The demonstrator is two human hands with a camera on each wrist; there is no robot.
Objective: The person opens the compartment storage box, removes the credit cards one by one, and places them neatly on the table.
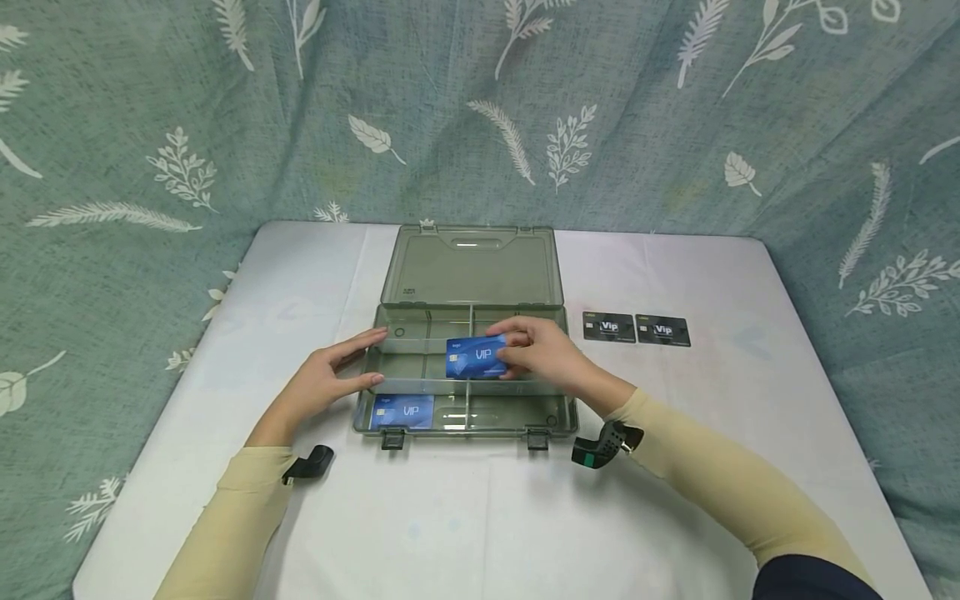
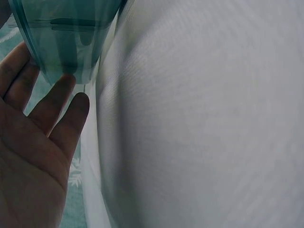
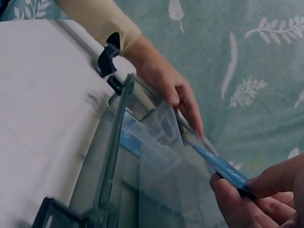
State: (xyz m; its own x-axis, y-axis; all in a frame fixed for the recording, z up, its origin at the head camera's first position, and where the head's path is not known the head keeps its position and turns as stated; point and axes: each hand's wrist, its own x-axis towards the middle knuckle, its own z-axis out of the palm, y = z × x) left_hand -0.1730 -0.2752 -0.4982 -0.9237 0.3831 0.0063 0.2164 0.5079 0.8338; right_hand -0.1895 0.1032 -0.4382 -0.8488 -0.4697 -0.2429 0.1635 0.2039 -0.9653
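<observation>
My right hand (image 1: pixel 546 357) pinches a blue VIP card (image 1: pixel 467 358) at its right end. In the head view the card overlaps the middle row of a translucent grey-green divided box (image 1: pixel 513 411). The right wrist view shows the card (image 3: pixel 219 166) nearly edge-on between thumb and fingers. At the box's left side my left hand (image 1: pixel 318 385) rests with its fingers extended, the fingertips right at the wall; in the left wrist view they are spread beside the box (image 2: pixel 71 33). Another blue VIP card (image 1: pixel 403 412) lies in the front left compartment.
The box's lid (image 1: pixel 472 267) stands open at the back, and two latches, including the right latch (image 1: pixel 537 439), hang at the front. Two black VIP cards, a nearer one (image 1: pixel 608 327) and a farther one (image 1: pixel 663 330), lie side by side right of the box on the white cloth.
</observation>
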